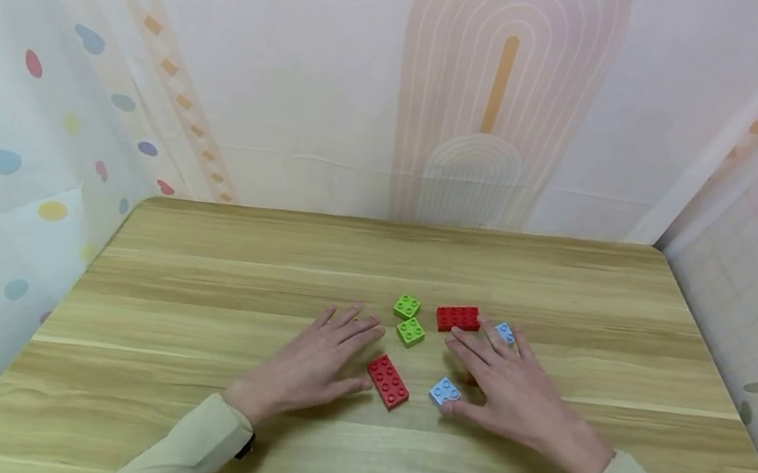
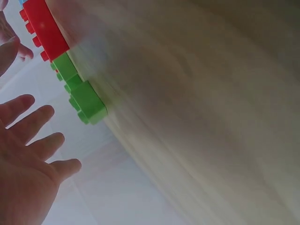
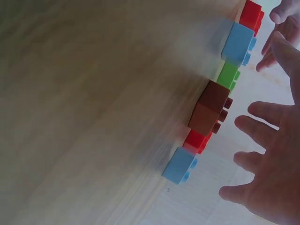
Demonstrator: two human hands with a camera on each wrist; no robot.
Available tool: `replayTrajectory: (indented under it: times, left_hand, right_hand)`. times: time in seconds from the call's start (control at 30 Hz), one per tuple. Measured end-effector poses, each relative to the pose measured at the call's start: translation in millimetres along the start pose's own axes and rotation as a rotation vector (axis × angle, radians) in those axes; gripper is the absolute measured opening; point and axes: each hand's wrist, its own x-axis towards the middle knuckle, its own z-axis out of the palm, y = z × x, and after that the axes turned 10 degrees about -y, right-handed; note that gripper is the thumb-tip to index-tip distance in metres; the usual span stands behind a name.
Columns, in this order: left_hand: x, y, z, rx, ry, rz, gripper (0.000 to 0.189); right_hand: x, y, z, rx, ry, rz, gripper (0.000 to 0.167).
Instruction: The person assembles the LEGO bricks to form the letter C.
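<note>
My left hand (image 1: 319,361) hovers over the table with fingers spread, left of a red eight-stud toy building brick (image 1: 388,382). Two lime green four-stud bricks, the farther one (image 1: 407,306) and the nearer one (image 1: 411,332), sit just beyond its fingertips. Spread wide, my right hand (image 1: 513,383) is above the bricks on the right. Its thumb overlaps a light blue brick (image 1: 444,393) in the head view, and its fingers overlap a second red brick (image 1: 457,319) and another light blue brick (image 1: 504,333). Beneath the palm is a brown brick (image 3: 206,110), mostly hidden from above. Neither hand holds anything.
The wood-grain table (image 1: 190,271) carries the bricks near its middle. A patterned cloth (image 1: 299,87) hangs behind its far edge, with more printed cloth at the left and right. Beige sleeves (image 1: 191,440) cover both forearms, and a dark band shows at each cuff.
</note>
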Motion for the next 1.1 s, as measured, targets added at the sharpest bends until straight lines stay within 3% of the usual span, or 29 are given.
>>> replayTrajectory:
  times: [0.53,1.1]
  left_hand:
    - [11.3,4.2,4.3,-0.045,-0.087,0.153,0.062]
    - [18.3,8.5,0.8,-0.023,-0.116,0.204,0.032]
  right_hand:
    - [5.1,-3.5,4.1,0.005,-0.020,-0.073,0.070]
    - [11.8,-6.3,3.8,-0.038,-0.018,-0.157,0.047]
